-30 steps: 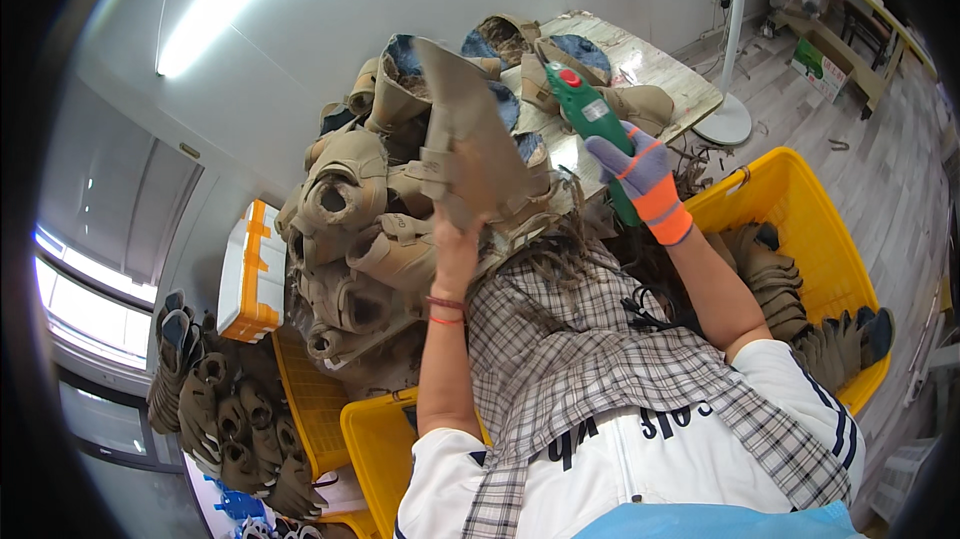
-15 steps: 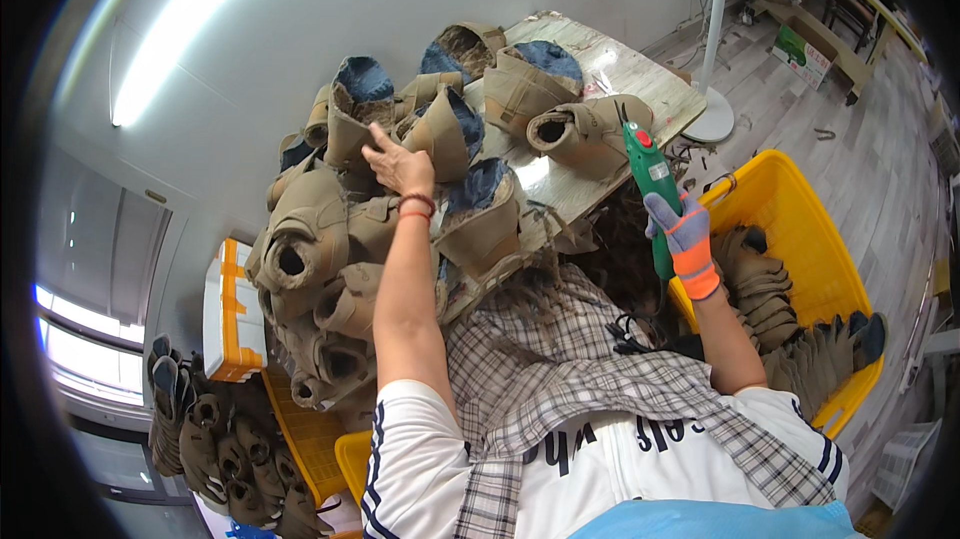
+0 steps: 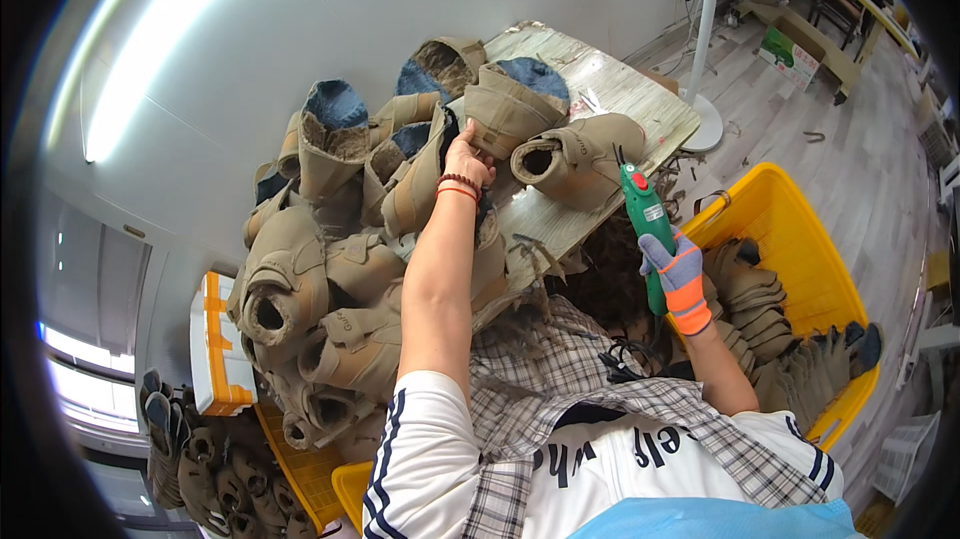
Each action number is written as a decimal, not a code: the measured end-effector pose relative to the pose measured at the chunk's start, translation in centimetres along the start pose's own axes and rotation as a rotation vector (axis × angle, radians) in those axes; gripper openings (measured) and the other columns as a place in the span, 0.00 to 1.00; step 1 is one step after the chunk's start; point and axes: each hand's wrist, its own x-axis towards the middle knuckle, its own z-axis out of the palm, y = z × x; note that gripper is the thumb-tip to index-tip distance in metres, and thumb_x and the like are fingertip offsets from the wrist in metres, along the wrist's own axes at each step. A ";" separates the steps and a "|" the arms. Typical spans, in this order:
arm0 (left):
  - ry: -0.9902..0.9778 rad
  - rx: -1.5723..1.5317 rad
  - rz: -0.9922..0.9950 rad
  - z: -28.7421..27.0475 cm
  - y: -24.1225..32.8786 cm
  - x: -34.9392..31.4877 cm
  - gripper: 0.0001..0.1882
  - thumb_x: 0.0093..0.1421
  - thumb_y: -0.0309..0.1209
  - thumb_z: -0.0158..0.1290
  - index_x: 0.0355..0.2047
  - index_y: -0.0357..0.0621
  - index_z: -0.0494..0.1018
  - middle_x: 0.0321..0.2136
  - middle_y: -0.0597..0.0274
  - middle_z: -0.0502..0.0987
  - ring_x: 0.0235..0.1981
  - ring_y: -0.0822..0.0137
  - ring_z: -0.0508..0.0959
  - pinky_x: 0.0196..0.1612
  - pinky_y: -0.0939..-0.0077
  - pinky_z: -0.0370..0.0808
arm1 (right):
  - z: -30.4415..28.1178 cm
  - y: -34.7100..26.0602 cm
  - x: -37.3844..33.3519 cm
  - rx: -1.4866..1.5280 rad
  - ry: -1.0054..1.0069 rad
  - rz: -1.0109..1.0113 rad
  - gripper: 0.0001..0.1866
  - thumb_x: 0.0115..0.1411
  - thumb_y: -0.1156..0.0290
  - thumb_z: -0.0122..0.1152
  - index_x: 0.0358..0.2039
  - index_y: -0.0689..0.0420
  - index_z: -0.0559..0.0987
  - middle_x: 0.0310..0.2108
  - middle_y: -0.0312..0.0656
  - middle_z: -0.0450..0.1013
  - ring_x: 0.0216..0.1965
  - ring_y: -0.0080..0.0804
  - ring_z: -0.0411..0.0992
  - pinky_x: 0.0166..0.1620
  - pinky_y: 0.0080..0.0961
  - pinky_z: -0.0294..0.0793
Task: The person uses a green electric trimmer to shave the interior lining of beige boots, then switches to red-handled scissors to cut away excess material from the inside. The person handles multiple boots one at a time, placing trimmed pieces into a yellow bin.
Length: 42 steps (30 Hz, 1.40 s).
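Note:
My bare left hand (image 3: 468, 159), with a beaded bracelet and a red cord at the wrist, grips the lower edge of a tan shoe upper (image 3: 510, 111) with blue lining. Its fingers close at that edge, partly hidden. Just right of it, another tan shoe upper (image 3: 590, 164) lies on its side on the worktable (image 3: 660, 109). My right hand (image 3: 672, 264), in a grey and orange glove, is wrapped round a green corded hand tool (image 3: 642, 201) with a red button and a thin forked tip. The tip points up beside that second upper, apparently clear of it.
Many more tan shoe uppers (image 3: 285, 259) are heaped on the table's left. A yellow basket (image 3: 850, 269) with stacked uppers stands at my right. Scraps hang from the table's near edge. A white fan (image 3: 705, 39) stands beyond; a white-orange box (image 3: 215, 339) sits at left.
My left hand has left an upper in the left heap and moved right, onto the blue-lined upper. My right hand stays nearly in place with the tool. The whole view has shifted slightly.

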 end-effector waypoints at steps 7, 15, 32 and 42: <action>-0.160 -0.123 0.756 -1.2 3.7 0.3 0.23 0.54 0.30 0.58 0.47 0.30 0.68 0.46 0.55 0.72 0.47 0.62 0.70 0.50 0.69 0.67 | 0.7 -0.5 -0.6 -0.020 -0.034 0.002 0.15 0.51 0.66 0.67 0.35 0.61 0.74 0.21 0.30 0.70 0.16 0.15 0.64 0.21 0.14 0.63; -0.523 -0.367 0.675 -9.1 10.2 -18.3 0.09 0.62 0.32 0.47 0.39 0.41 0.72 0.37 0.59 0.77 0.37 0.65 0.77 0.38 0.76 0.76 | 2.2 -1.3 -0.6 -0.325 -0.074 -0.323 0.26 0.47 0.59 0.70 0.44 0.60 0.74 0.26 0.36 0.75 0.23 0.21 0.71 0.28 0.20 0.71; -0.828 -0.599 0.378 -21.6 6.2 -28.6 0.15 0.66 0.30 0.39 0.47 0.30 0.66 0.47 0.45 0.72 0.49 0.54 0.72 0.54 0.55 0.69 | 4.3 -8.3 -5.4 -0.854 0.038 -1.368 0.36 0.39 0.53 0.72 0.48 0.57 0.73 0.22 0.39 0.72 0.20 0.35 0.70 0.26 0.28 0.69; -0.879 -0.550 0.466 -20.3 6.5 -33.0 0.13 0.65 0.28 0.38 0.42 0.29 0.66 0.40 0.45 0.74 0.43 0.54 0.76 0.46 0.59 0.76 | 4.8 -11.2 -5.1 -0.887 0.084 -1.466 0.35 0.40 0.51 0.71 0.46 0.57 0.74 0.18 0.37 0.68 0.19 0.34 0.68 0.24 0.30 0.68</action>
